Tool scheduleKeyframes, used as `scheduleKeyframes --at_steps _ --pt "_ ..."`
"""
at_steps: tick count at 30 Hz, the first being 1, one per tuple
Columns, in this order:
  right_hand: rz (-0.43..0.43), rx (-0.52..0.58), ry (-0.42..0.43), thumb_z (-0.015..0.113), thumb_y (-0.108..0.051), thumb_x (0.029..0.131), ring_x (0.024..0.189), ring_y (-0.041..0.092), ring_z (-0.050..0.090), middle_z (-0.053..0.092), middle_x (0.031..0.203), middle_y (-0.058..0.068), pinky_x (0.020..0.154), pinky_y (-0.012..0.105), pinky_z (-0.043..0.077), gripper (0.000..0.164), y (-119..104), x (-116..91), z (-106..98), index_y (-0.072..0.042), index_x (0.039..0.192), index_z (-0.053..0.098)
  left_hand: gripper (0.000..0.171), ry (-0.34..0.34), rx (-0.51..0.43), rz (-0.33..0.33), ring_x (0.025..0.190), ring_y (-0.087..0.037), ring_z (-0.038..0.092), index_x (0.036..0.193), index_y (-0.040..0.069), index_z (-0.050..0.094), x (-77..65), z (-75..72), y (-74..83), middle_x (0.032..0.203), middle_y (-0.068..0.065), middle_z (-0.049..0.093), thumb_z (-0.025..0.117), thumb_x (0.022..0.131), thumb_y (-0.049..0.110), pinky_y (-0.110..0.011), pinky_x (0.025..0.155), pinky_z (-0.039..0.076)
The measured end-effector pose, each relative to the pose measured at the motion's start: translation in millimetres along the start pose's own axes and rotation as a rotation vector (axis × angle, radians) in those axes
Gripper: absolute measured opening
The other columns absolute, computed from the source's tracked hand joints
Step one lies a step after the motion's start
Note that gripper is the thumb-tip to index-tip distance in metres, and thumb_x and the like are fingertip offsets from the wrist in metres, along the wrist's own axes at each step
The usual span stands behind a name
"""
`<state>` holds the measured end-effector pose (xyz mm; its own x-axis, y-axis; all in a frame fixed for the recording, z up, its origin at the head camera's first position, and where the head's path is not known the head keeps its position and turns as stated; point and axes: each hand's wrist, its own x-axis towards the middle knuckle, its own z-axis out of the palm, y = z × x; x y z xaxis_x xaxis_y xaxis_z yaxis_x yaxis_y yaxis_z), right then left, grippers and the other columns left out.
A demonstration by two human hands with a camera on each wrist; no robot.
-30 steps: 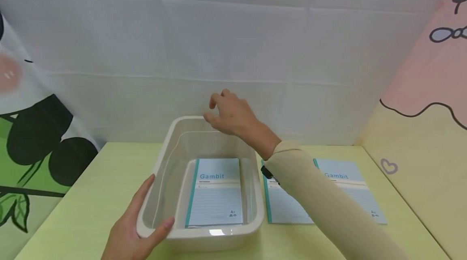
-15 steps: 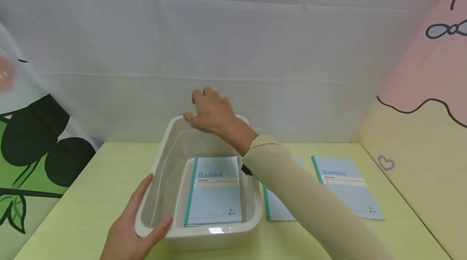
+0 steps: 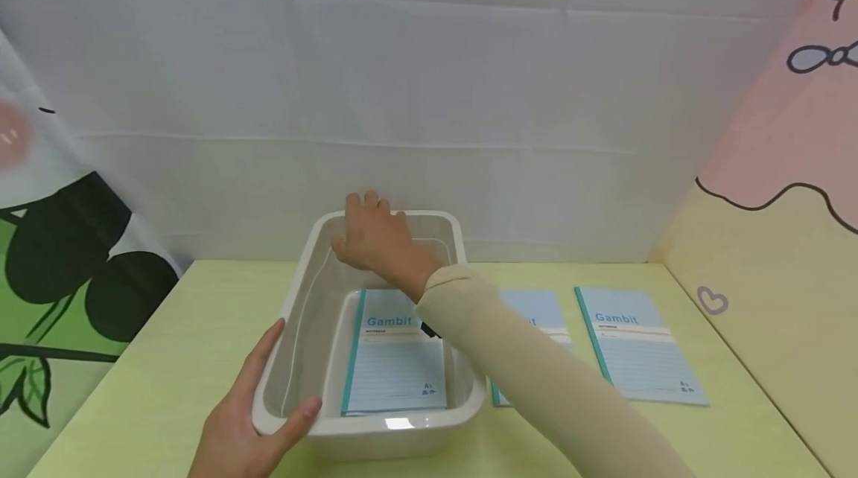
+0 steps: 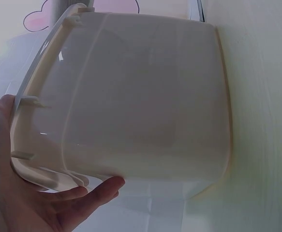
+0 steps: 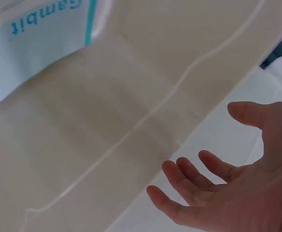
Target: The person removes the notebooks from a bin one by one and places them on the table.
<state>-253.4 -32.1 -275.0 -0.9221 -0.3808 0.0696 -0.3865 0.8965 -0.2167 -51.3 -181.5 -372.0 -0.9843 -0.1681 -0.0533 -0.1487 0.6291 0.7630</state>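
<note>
A cream plastic bin [image 3: 375, 429] stands on the table, and my left hand [image 3: 241, 418] grips its near left corner. The thumb lies over the rim; in the left wrist view the other fingers reach under it along the outer wall [image 4: 141, 96]. A light blue "Gambit" notebook [image 3: 392, 377] with a teal spine lies flat on the bin's floor. Above the bin's far end is my right hand [image 3: 375, 240], holding nothing. In the right wrist view its fingers [image 5: 179, 186] are spread and loosely bent, close to the far rim; contact cannot be told.
Two more such notebooks lie right of the bin: a nearer one [image 3: 532, 307], partly behind my right sleeve [image 3: 536, 381], and a farther one [image 3: 640, 344]. A white cloth [image 3: 429, 76] hangs behind the pale yellow-green table [image 3: 188, 329]. Printed panels stand at both sides.
My right hand has moved left over the bin's far end, then lowered toward the far rim. The sleeve uncovers more of the rightmost notebook. My left hand keeps its grip on the bin.
</note>
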Motion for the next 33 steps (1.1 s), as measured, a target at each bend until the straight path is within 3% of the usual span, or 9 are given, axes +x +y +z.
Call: scheduleKeyframes --at_steps 4,10,16,19,22,24,27,30,33 --pt "0.004 -0.036 0.009 0.052 -0.044 0.103 0.132 0.029 0.055 0.050 0.148 0.013 0.105 0.049 0.052 0.063 1.6 0.9 10.9 -0.007 0.153 0.041 0.102 0.007 -0.004 0.007 0.110 -0.029 0.066 0.165 0.045 0.012 0.1 0.4 -0.2 0.147 -0.018 0.058 0.077 0.088 0.056 -0.049 0.085 0.062" --pt "-0.005 -0.080 0.027 0.052 -0.041 0.102 0.120 0.030 0.062 0.057 0.137 0.012 0.098 0.048 0.054 0.055 0.7 4.8 17.4 -0.006 0.145 0.047 0.101 0.024 0.005 0.023 0.107 -0.027 0.066 0.165 0.046 0.013 0.8 -0.2 0.2 0.143 -0.017 0.060 0.078 0.088 0.054 -0.040 0.080 0.059" --pt "-0.023 -0.114 0.019 0.051 -0.036 0.102 0.121 0.030 0.061 0.057 0.136 0.013 0.096 0.051 0.054 0.049 0.6 13.2 20.0 -0.006 0.141 0.050 0.101 0.020 0.003 0.013 0.109 -0.029 0.066 0.165 0.046 0.012 2.5 -0.3 1.7 0.145 -0.017 0.059 0.077 0.088 0.057 -0.045 0.083 0.061" --pt "-0.051 -0.114 -0.011 0.052 -0.033 0.101 0.109 0.026 0.063 0.062 0.123 0.011 0.088 0.049 0.054 0.035 2.3 15.4 21.0 -0.009 0.124 0.061 0.101 0.015 0.004 0.008 0.109 -0.029 0.066 0.165 0.045 0.013 2.9 0.5 2.0 0.145 -0.017 0.059 0.077 0.088 0.057 -0.045 0.083 0.061" --pt "-0.067 -0.095 -0.077 0.056 -0.030 0.099 0.085 0.018 0.061 0.064 0.097 0.003 0.071 0.038 0.052 0.018 5.9 17.1 25.5 -0.014 0.095 0.063 0.101 0.018 0.002 0.015 0.107 -0.027 0.066 0.165 0.045 0.015 2.5 1.6 1.7 0.142 -0.015 0.061 0.078 0.087 0.056 -0.039 0.080 0.059" --pt "-0.068 -0.070 -0.115 0.060 -0.030 0.098 0.073 0.015 0.055 0.060 0.081 0.000 0.061 0.032 0.046 0.020 7.3 16.2 29.5 -0.016 0.083 0.060 0.100 0.022 -0.001 0.021 0.106 -0.026 0.065 0.164 0.045 0.016 1.8 2.3 1.3 0.141 -0.014 0.062 0.079 0.087 0.055 -0.037 0.079 0.057" --pt "-0.039 -0.064 -0.160 0.062 -0.036 0.100 0.077 0.015 0.057 0.062 0.087 -0.001 0.065 0.032 0.048 0.021 5.8 10.9 37.6 -0.014 0.100 0.063 0.100 0.029 -0.004 0.025 0.104 -0.025 0.066 0.164 0.045 0.017 0.4 2.6 0.1 0.138 -0.013 0.063 0.080 0.086 0.053 -0.034 0.075 0.056" --pt "0.015 -0.119 -0.200 0.058 -0.047 0.102 0.105 0.022 0.065 0.065 0.125 0.005 0.086 0.042 0.057 0.051 -0.2 2.3 46.5 -0.010 0.138 0.055 0.100 0.022 -0.011 0.010 0.103 -0.025 0.066 0.164 0.045 0.017 -0.7 2.2 -0.9 0.139 -0.014 0.062 0.080 0.086 0.054 -0.036 0.074 0.058" --pt "0.085 -0.172 -0.231 0.056 -0.056 0.102 0.130 0.033 0.059 0.052 0.149 0.012 0.101 0.057 0.054 0.073 -7.8 -7.3 57.4 -0.010 0.155 0.036 0.101 0.013 -0.016 -0.007 0.102 -0.025 0.066 0.164 0.045 0.016 -0.9 1.2 -1.0 0.140 -0.016 0.061 0.079 0.086 0.055 -0.040 0.074 0.060"
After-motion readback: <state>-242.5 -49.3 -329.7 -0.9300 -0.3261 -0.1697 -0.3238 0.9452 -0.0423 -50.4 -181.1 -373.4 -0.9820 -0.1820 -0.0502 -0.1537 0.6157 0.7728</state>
